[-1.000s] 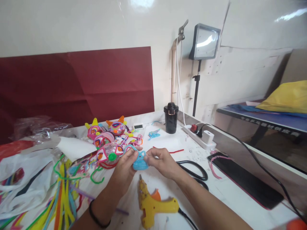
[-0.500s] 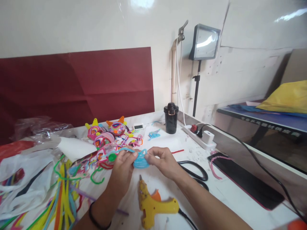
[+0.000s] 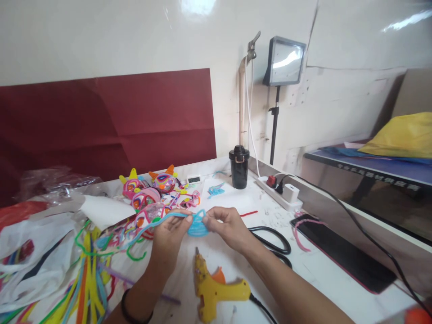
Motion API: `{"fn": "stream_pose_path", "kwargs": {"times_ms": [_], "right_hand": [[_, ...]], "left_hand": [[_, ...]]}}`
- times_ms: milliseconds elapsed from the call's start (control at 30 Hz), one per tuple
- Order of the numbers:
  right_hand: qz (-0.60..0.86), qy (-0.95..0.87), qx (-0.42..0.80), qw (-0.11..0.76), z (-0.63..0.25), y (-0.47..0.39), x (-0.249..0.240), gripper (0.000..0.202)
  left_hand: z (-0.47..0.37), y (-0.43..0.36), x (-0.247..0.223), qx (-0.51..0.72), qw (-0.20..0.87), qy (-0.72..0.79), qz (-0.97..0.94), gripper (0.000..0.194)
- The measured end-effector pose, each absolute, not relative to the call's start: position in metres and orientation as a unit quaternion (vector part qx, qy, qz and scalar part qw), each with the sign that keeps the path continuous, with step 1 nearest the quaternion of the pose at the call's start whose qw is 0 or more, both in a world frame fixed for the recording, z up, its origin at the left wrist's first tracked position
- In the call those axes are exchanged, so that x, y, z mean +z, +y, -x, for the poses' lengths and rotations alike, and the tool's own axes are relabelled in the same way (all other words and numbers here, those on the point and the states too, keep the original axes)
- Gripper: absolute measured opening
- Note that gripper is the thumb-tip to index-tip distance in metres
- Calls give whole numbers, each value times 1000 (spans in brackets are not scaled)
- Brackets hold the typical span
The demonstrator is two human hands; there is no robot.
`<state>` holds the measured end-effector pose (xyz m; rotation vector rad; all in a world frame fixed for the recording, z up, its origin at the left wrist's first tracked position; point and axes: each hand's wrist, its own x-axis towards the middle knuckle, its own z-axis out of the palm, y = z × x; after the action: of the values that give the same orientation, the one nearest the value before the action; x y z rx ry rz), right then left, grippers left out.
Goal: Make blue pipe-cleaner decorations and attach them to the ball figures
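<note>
A light blue fuzzy stem (image 3: pixel 198 227), bent into stacked loops with a small loop on top, is held between both hands over the white table. My left hand (image 3: pixel 173 227) pinches its left side, and a long loose end of the stem trails left from those fingers. On the right side of the loops, my right hand (image 3: pixel 224 225) closes thumb and fingers on the blue stem. Just below lies a yellow glue gun (image 3: pixel 219 290), its nozzle pointing up toward the loops; neither hand touches it.
Colourful stem-covered figures (image 3: pixel 164 181) and loose stems (image 3: pixel 89 274) crowd the left. Behind stands a black cup (image 3: pixel 239 168). To the right are a power strip (image 3: pixel 280 195), a black cable (image 3: pixel 275 238) and a dark phone (image 3: pixel 344 256). A lamp (image 3: pixel 286 60) rises behind.
The loose blue end beside my left hand now reaches farther left and down. My left hand has shifted slightly left; my right hand keeps its hold. The view has moved slightly.
</note>
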<state>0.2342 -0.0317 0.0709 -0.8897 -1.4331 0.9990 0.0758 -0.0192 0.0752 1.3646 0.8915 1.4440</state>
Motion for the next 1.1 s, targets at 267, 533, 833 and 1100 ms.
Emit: {"fn": "stream_pose_path", "kwargs": {"times_ms": [267,533,833,1100], "right_hand": [[388,-592,436,555,-231,-30,68,24],[398,-581,438,559,-229,-28,65,20],[411,-589,422,553,-230,-26,62,19],[427,-586,414,551,-230,-26,62,18]], "left_hand": [[-75,-23,74,587,427,375,-576,16],[-72,-27,76,561,356,424,-615,13],[-71,-26,78,523,332,465,-633,18],[-69,-23,79,504,325,460,-655,15]]}}
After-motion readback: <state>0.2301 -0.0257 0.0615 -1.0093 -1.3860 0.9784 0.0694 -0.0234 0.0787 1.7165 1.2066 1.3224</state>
